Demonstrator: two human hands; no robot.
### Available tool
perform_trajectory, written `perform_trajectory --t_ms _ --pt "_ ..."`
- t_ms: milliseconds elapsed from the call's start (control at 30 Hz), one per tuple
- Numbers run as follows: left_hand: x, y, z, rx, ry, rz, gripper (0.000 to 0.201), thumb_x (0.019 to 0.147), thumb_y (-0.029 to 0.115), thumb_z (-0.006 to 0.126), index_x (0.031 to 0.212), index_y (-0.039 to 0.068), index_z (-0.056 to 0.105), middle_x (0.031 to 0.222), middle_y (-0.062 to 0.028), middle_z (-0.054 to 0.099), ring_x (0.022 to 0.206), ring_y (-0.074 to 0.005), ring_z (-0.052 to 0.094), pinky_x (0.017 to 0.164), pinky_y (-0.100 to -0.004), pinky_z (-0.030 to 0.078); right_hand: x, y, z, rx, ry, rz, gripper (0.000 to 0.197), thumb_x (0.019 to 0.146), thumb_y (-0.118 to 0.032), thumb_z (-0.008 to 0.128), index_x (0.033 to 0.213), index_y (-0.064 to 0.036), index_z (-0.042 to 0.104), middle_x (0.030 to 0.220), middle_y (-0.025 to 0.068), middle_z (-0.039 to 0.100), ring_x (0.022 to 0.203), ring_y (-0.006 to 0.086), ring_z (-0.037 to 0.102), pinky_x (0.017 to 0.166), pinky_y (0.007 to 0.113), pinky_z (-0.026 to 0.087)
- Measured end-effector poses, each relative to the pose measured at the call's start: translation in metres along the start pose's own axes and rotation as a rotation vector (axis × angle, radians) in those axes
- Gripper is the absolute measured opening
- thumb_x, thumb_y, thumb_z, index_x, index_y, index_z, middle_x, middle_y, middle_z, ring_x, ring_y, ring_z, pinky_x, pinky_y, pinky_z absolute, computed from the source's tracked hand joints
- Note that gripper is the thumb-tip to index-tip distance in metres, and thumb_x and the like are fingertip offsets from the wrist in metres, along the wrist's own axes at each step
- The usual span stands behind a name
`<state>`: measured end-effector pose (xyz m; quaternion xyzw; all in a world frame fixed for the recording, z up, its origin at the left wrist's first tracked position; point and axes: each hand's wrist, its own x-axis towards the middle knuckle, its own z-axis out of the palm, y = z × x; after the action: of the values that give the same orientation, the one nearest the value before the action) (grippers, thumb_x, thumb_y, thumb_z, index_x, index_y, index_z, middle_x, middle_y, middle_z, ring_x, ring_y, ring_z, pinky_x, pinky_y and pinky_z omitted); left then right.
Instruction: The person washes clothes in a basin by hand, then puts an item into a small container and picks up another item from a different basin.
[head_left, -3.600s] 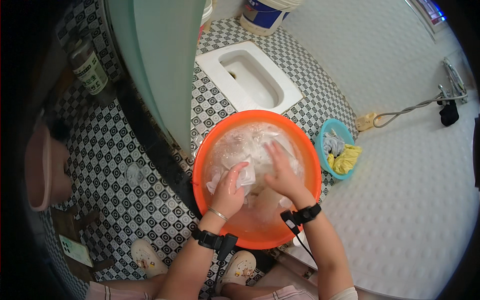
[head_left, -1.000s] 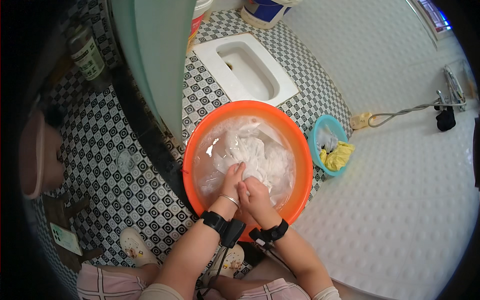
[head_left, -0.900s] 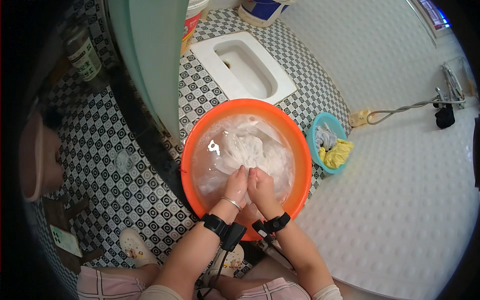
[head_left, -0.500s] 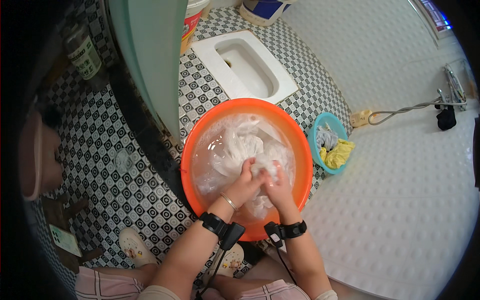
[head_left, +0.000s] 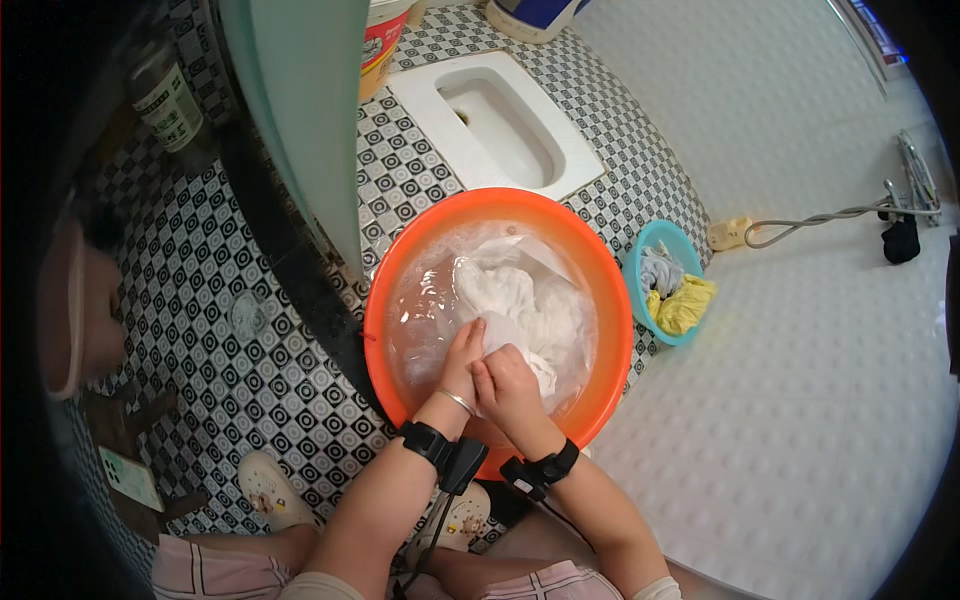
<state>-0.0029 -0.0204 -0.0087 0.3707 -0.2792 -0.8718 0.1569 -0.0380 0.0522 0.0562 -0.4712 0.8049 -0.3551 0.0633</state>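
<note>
A wide orange basin (head_left: 607, 360) holds cloudy, sudsy water and white cloth (head_left: 497, 292) that is partly under the surface. Over its near half, my left hand (head_left: 462, 362) is closed on a bunched part of the white cloth, with the fingertips pointing away from me. Pressed up against it, my right hand (head_left: 512, 383) makes a fist around the same cloth. Its knuckles hide most of what lies between the palms. A bangle circles my left wrist, and black straps with small boxes sit on both forearms.
Right of the basin stands a small turquoise tub (head_left: 640, 300) with grey and yellow cloths (head_left: 686, 304). Behind is a white squat toilet (head_left: 580, 180). A pale green door edge (head_left: 320, 130) rises at left; a white wall (head_left: 780, 420) with a shower hose (head_left: 815, 219) borders the right.
My hands have drawn nearer to me and slightly left. The right hand has turned and closed into a fist beside the left, and the cloth has shifted in the water.
</note>
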Motion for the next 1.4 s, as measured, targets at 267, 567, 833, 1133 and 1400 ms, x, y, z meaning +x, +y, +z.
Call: perform_trajectory --t_ms 267,567,833,1133,1400 --pt "-0.012 0.017 0.024 -0.034 -0.032 -0.130 0.048 0.096 0.040 0.044 0.105 -0.005 0.059 0.094 -0.0106 0.062 0.087 -0.0158 0.056 0.079 -0.0277 0.045 0.018 0.061 -0.023 -0.184 0.081 0.287 0.022 0.089 -0.017 0.055 0.073 -0.0034 0.050 0.073 0.0162 0.053 0.063 0.0357 0.050 0.060 0.040 0.044" --pt "-0.006 0.077 0.003 0.265 -0.372 -0.021 0.028 0.088 0.024 0.059 0.098 -0.002 0.063 0.090 -0.0053 0.063 0.081 -0.0114 0.057 0.074 -0.0243 0.045 0.051 0.035 -0.114 0.605 0.130 0.440 0.025 0.081 0.000 0.062 0.086 -0.0093 0.039 0.088 -0.0004 0.048 0.078 0.0082 0.047 0.065 0.023 0.041" --pt "-0.012 0.103 0.020 0.973 -0.448 0.247 0.036 0.073 0.017 0.066 0.103 -0.002 0.058 0.093 -0.0082 0.064 0.086 -0.0177 0.060 0.076 -0.0295 0.047 0.064 0.009 -0.120 0.798 0.152 0.409 0.035 0.080 0.001 0.061 0.112 -0.0056 0.049 0.100 0.0030 0.055 0.089 0.0116 0.055 0.077 0.025 0.046" --pt "-0.008 0.099 0.021 0.417 -0.176 0.526 0.028 0.078 -0.003 0.056 0.106 -0.002 0.057 0.098 -0.0090 0.064 0.091 -0.0150 0.060 0.080 -0.0285 0.047 0.056 -0.024 -0.119 0.821 -0.016 0.416 0.044 0.078 -0.001 0.063 0.119 -0.0048 0.047 0.111 0.0056 0.054 0.100 0.0133 0.054 0.082 0.027 0.050" --pt "-0.020 0.102 0.025 0.388 -0.211 0.415 0.029 0.078 -0.003 0.054 0.107 -0.002 0.057 0.100 -0.0069 0.062 0.092 -0.0133 0.057 0.082 -0.0261 0.046 0.043 -0.007 -0.095 -0.105 -0.212 -0.213 0.031 0.064 0.007 0.059 0.092 -0.0061 0.057 0.110 0.0109 0.058 0.098 0.0255 0.055 0.081 0.033 0.047"
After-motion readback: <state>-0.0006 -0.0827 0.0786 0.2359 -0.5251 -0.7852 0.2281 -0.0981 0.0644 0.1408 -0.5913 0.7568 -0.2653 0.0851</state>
